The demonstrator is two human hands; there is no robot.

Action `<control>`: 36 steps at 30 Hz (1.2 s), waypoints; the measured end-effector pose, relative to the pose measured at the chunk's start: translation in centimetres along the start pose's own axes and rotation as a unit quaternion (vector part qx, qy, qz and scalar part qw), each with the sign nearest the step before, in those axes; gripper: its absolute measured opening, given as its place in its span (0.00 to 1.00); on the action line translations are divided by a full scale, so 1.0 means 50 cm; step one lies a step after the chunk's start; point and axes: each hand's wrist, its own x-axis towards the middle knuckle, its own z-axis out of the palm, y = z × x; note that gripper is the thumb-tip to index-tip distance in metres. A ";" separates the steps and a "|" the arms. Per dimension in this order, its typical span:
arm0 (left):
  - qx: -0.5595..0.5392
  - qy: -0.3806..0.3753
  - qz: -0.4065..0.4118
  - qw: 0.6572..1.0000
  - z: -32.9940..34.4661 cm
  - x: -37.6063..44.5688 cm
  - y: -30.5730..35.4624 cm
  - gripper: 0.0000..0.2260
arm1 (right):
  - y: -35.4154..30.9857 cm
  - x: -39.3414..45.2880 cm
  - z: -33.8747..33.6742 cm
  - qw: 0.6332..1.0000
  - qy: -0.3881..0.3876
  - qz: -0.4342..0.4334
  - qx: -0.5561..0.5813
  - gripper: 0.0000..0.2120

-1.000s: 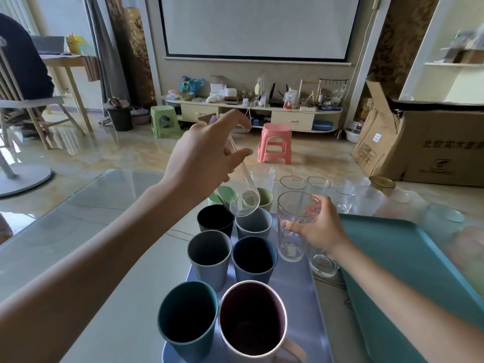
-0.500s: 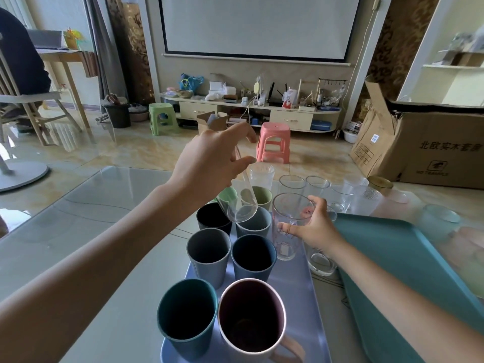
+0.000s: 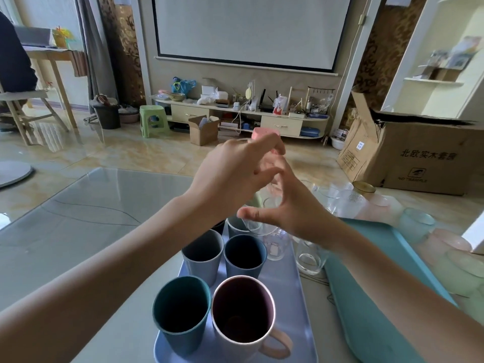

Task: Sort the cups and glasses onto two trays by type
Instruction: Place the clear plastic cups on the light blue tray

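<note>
Both hands meet in the air above the far end of the blue tray (image 3: 293, 305). The left hand (image 3: 233, 176) is curled around a clear glass (image 3: 272, 189), but the blur hides most of it. The right hand (image 3: 293, 208) holds a second clear glass (image 3: 275, 244) from the side, with its thumb and fingers spread wide around it. This glass hangs just over the tray.

The blue tray sits on the bench (image 3: 104, 210). On it stand colored cups: a teal cup (image 3: 180, 313) and a pink mug (image 3: 243, 318) at the near end, then a gray-blue cup (image 3: 203, 252) and a dark blue cup (image 3: 245, 255) behind them.

1 empty glass (image 3: 310, 258) stands on the bench between the blue tray and the green tray (image 3: 372, 297). More clear glasses (image 3: 340, 197) stand in a bunch farther back on the bench.
</note>
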 end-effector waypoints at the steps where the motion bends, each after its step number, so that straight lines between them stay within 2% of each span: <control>1: -0.007 -0.004 0.010 1.000 0.003 -0.003 0.002 0.13 | 0.001 -0.001 0.001 1.000 0.021 0.004 -0.004 0.44; 4: -0.015 -0.040 0.052 0.998 0.019 -0.011 0.007 0.17 | 0.008 -0.011 -0.011 0.998 0.053 0.019 -0.025 0.37; 6: -0.014 -0.085 0.078 0.993 0.028 -0.013 0.007 0.23 | 0.014 -0.024 -0.027 0.996 0.056 0.016 -0.061 0.34; 9: -0.015 -0.119 0.059 0.991 0.018 -0.012 -0.010 0.33 | 0.036 -0.055 -0.052 0.994 0.075 0.035 -0.077 0.32; 12: 0.053 -0.139 0.002 0.989 0.012 -0.017 -0.039 0.29 | 0.068 -0.088 -0.064 0.991 0.089 0.090 -0.045 0.31; 15: 0.141 -0.241 -0.034 0.960 0.042 -0.039 -0.074 0.17 | 0.103 -0.110 -0.050 0.982 0.110 0.150 0.026 0.32; 17: 0.159 -0.293 -0.062 0.941 0.071 -0.066 -0.100 0.10 | 0.132 -0.120 -0.031 0.977 0.125 0.170 0.039 0.31; 22: 0.180 -0.320 -0.089 0.926 0.129 -0.109 -0.140 0.11 | 0.200 -0.137 0.018 0.968 0.151 0.191 0.054 0.30; 28: 0.221 -0.341 -0.063 0.911 0.165 -0.119 -0.146 0.10 | 0.246 -0.144 0.048 0.965 0.130 0.204 0.102 0.29; 36: 0.223 -0.332 -0.052 0.915 0.170 -0.118 -0.146 0.11 | 0.265 -0.150 0.068 0.963 0.118 0.206 0.125 0.29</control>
